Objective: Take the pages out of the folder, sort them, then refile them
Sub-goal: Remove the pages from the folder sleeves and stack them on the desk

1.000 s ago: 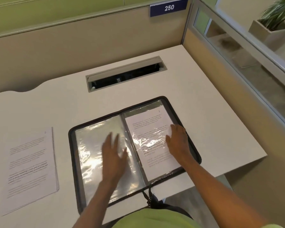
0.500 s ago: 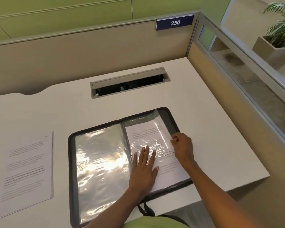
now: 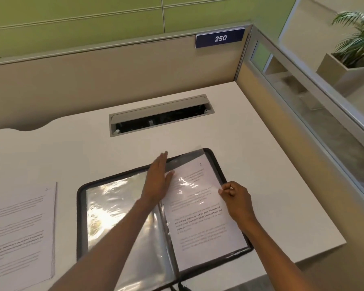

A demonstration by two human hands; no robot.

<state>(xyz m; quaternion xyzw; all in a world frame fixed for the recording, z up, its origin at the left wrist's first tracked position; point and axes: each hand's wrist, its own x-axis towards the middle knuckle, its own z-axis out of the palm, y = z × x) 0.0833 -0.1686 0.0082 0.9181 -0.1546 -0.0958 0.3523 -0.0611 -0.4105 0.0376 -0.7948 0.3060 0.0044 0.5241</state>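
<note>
A black zip folder [image 3: 79, 217] lies open on the white desk, with clear plastic sleeves inside. The left sleeve [image 3: 116, 217] looks empty and glares. A printed page [image 3: 200, 217] numbered 1 sits in the right sleeve. My left hand [image 3: 159, 179] lies flat, fingers straight, near the top of the folder's spine and the page's upper left corner. My right hand [image 3: 234, 198] pinches the right edge of the page's sleeve between thumb and fingers. A stack of printed pages [image 3: 21, 232] lies on the desk left of the folder.
A grey cable slot [image 3: 162, 115] is sunk into the desk behind the folder. Beige partition walls close the back and right, with a sign reading 250 [image 3: 220, 38]. The desk's right edge [image 3: 303, 185] runs close to the folder. A potted plant [image 3: 351, 57] stands beyond the glass.
My left hand slid from the left sleeve over the right page and up to the top of the spine. My right hand went from resting flat to pinching the sleeve's right edge.
</note>
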